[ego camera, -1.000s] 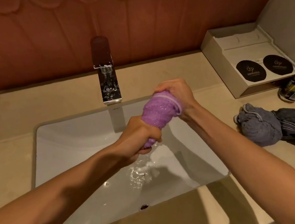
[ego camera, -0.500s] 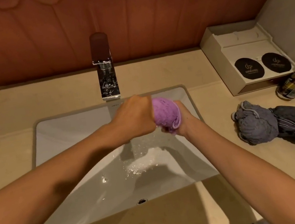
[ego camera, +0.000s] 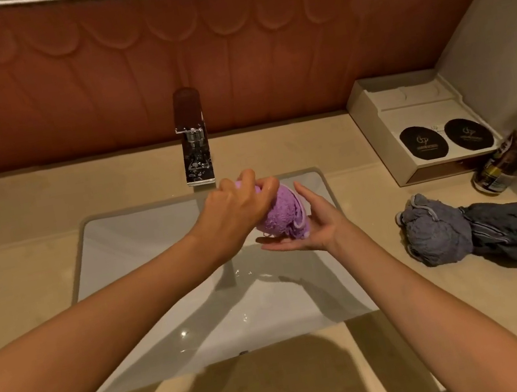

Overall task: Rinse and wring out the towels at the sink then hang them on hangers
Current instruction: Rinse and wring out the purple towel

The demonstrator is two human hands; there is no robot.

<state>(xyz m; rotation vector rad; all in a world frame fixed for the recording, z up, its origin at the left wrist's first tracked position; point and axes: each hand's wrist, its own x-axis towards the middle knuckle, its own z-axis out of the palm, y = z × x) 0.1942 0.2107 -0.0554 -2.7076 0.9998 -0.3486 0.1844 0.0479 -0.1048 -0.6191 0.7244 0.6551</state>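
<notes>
1. Fingers [ego camera: 249, 178] of left hand [ego camera: 236, 215]: curled over the top of the purple towel [ego camera: 279, 216], gripping it above the sink [ego camera: 138, 244].
2. Position of purple towel: a balled wad between both hands, just in front of the faucet [ego camera: 193, 138] spout.
3. Opposite, the right hand [ego camera: 317, 223]: palm up beneath the wad, fingers straight and together, thumb raised alongside. It cradles the wad and does not clamp it.
4. Step, as judged: wringing of this towel looks near done, and no stream shows at the spout. The next move calls for a regrip to shake the wad open, or for setting it down. No hanger in view.
5. Materials, sink: rectangular, white, glazed, with droplets on the basin floor. Set into a beige matte countertop [ego camera: 15, 273].
6. Faucet: square-edged, mirror chrome.
7. Purple towel: nubby terry, pale piped hem.
8. Pair of grey towels [ego camera: 436, 233]: twisted wads, the lighter touching the darker, on the countertop right of the sink. Likely wrung already.
9. Cream tray [ego camera: 415, 114], boxy, with two black discs. Beside it a tilted can [ego camera: 516, 155].
</notes>
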